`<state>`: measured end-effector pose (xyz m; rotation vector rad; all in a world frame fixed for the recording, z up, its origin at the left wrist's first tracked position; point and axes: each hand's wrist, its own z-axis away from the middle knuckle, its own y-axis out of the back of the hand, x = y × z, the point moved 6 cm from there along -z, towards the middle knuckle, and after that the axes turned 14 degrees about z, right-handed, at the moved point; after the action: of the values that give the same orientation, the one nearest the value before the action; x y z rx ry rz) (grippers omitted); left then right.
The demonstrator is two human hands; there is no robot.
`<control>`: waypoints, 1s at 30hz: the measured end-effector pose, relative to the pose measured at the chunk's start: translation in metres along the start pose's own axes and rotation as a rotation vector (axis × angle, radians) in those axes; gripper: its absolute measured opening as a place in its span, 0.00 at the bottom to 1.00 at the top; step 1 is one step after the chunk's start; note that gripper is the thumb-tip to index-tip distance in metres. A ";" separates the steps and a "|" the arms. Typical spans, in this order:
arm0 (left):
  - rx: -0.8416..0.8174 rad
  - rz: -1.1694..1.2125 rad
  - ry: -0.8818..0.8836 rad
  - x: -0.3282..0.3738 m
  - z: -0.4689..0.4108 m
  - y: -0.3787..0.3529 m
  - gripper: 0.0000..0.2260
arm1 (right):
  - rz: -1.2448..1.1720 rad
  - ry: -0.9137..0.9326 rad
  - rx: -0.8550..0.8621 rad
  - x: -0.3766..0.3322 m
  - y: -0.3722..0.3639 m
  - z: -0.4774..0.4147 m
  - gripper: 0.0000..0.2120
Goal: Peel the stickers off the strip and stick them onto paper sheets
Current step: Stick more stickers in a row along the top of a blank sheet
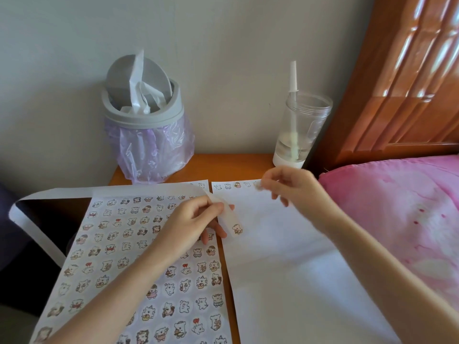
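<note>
My left hand (198, 220) pinches a long white sticker strip (229, 217) whose free end hangs over the gap between two sheets, one bear sticker (237, 229) left on it. The strip loops back left off the table. Under that hand lies a paper sheet (139, 264) covered with several bear stickers. To the right lies a mostly blank paper sheet (285, 256) with a short row of stickers (236, 185) along its top edge. My right hand (290, 186) hovers blurred at that top edge, fingertips pinching a small round sticker (258, 186).
A grey bin (142, 108) with a purple liner stands at the table's back left. A clear cup (301, 130) with a straw stands at the back right. A pink pillow (397, 207) and wooden headboard (397, 78) border the right side.
</note>
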<state>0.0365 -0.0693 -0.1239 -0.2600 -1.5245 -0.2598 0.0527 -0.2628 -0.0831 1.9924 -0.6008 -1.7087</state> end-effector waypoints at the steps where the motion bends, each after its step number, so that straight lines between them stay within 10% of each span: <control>1: -0.011 -0.042 -0.004 -0.001 0.000 0.000 0.09 | -0.001 -0.058 0.019 0.012 0.012 -0.007 0.04; 30: -0.024 -0.186 -0.037 -0.008 -0.003 0.001 0.09 | 0.392 -0.161 0.135 0.097 0.047 -0.054 0.05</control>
<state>0.0391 -0.0695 -0.1324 -0.1422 -1.5853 -0.4226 0.1178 -0.3549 -0.1256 1.6877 -1.1088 -1.6243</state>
